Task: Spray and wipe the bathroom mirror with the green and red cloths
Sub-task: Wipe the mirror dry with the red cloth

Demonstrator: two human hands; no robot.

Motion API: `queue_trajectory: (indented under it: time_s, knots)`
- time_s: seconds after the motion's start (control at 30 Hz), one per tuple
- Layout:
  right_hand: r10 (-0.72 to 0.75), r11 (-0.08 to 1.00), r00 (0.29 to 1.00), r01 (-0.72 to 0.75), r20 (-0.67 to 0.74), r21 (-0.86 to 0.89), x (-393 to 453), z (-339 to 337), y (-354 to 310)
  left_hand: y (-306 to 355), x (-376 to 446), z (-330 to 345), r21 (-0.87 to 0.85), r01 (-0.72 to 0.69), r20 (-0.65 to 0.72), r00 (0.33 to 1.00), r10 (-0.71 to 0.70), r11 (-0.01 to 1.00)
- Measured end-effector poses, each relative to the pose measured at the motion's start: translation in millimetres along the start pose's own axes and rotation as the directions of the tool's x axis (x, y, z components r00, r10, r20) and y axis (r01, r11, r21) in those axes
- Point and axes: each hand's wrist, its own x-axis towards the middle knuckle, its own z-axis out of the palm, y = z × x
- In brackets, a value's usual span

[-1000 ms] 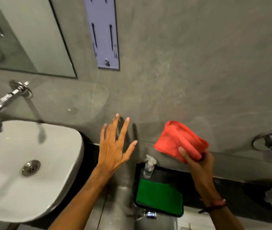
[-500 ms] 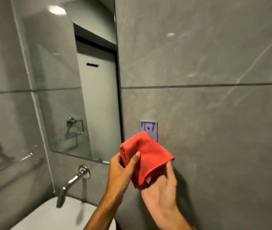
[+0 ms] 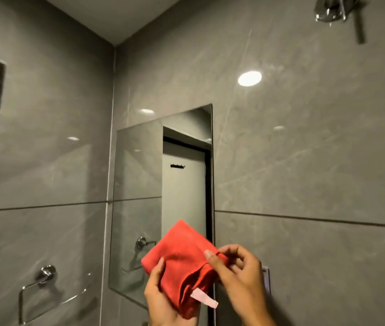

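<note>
Red cloth (image 3: pixel 182 260) pinched between both hands' fingers (image 3: pixel 212 262) (folded), before mirror (image 3: pixel 137 184)

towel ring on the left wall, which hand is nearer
Left. The left hand holds the red cloth nearer the towel ring; the right hand pinches its far side.

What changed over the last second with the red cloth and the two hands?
The left hand, empty and spread a second ago, has joined the right hand on the red cloth; both now hold it, raised before the mirror. The view swung up from the counter. The cloth stays folded.
</note>
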Motion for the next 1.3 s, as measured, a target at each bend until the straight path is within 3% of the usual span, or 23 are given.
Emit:
queue_trajectory:
  time_s: [0.03, 0.1, 0.17, 0.23, 0.3, 0.33, 0.37, 0.4, 0.43, 0.47, 0.5, 0.53, 0.63, 0.7, 0.83, 1.07, 1.3]
  knots:
    - [-0.132, 0.977, 0.991, 0.13, -0.001, -0.169, 8, 3, -7, 4, 5, 4, -0.064, -0.043, -0.021, 0.999, 0.041, 0.997]
    - [-0.378, 0.829, 0.926, 0.35, 0.024, -0.437, 29, 5, -29, 16, 19, 19, -0.075, -0.193, -0.028, 0.981, 0.191, 0.978]
    - [-0.616, 0.604, 0.786, 0.517, 0.057, -0.606, 56, 4, -60, 35, 40, 47, -0.002, -0.361, -0.022, 0.932, 0.361, 0.932]
    - [-0.787, 0.343, 0.605, 0.591, 0.12, -0.73, 91, 7, -94, 52, 73, 90, 0.122, -0.516, 0.028, 0.856, 0.516, 0.848]
    - [-0.85, 0.097, 0.484, 0.528, 0.206, -0.843, 125, 12, -128, 63, 103, 143, 0.289, -0.677, 0.233, 0.736, 0.636, 0.677]
    - [-0.85, 0.012, 0.466, 0.483, 0.246, -0.876, 145, 16, -144, 66, 121, 172, 0.375, -0.794, 0.416, 0.605, 0.678, 0.478]
    - [-0.821, -0.052, 0.492, 0.442, 0.29, -0.895, 157, 19, -158, 65, 139, 195, 0.428, -0.879, 0.609, 0.453, 0.651, 0.211]
    - [-0.778, -0.12, 0.53, 0.402, 0.337, -0.908, 172, 22, -169, 63, 161, 218, 0.426, -0.902, 0.767, 0.322, 0.555, -0.065]
    - [-0.729, -0.195, 0.572, 0.352, 0.375, -0.915, 185, 24, -174, 58, 178, 234, 0.408, -0.855, 0.871, 0.26, 0.416, -0.32]
    - [-0.69, -0.261, 0.606, 0.303, 0.396, -0.917, 195, 25, -176, 54, 194, 244, 0.369, -0.749, 0.925, 0.242, 0.291, -0.55]
    - [-0.667, -0.318, 0.624, 0.254, 0.406, -0.913, 207, 25, -173, 50, 209, 250, 0.313, -0.635, 0.949, 0.239, 0.206, -0.706]
    - [-0.662, -0.36, 0.631, 0.204, 0.404, -0.91, 213, 25, -171, 48, 220, 252, 0.255, -0.567, 0.964, 0.212, 0.161, -0.783]
    - [-0.694, -0.378, 0.615, 0.132, 0.375, -0.916, 223, 31, -157, 56, 247, 249, 0.158, -0.585, 0.987, 0.08, 0.137, -0.795]
    - [-0.702, -0.384, 0.6, 0.135, 0.384, -0.914, 224, 39, -155, 74, 259, 255, 0.21, -0.575, 0.976, 0.073, 0.205, -0.791]
    - [-0.704, -0.407, 0.576, 0.151, 0.414, -0.901, 227, 54, -143, 149, 307, 250, 0.552, -0.497, 0.831, 0.264, 0.489, -0.67]
    - [-0.736, -0.423, 0.55, 0.083, 0.396, -0.902, 228, 56, -139, 268, 385, 167, 0.818, -0.345, 0.573, 0.428, 0.699, -0.46]
    - [-0.723, -0.435, 0.55, 0.11, 0.419, -0.894, 215, 55, -142, 273, 377, 44, 0.953, -0.21, 0.3, 0.569, 0.766, -0.218]
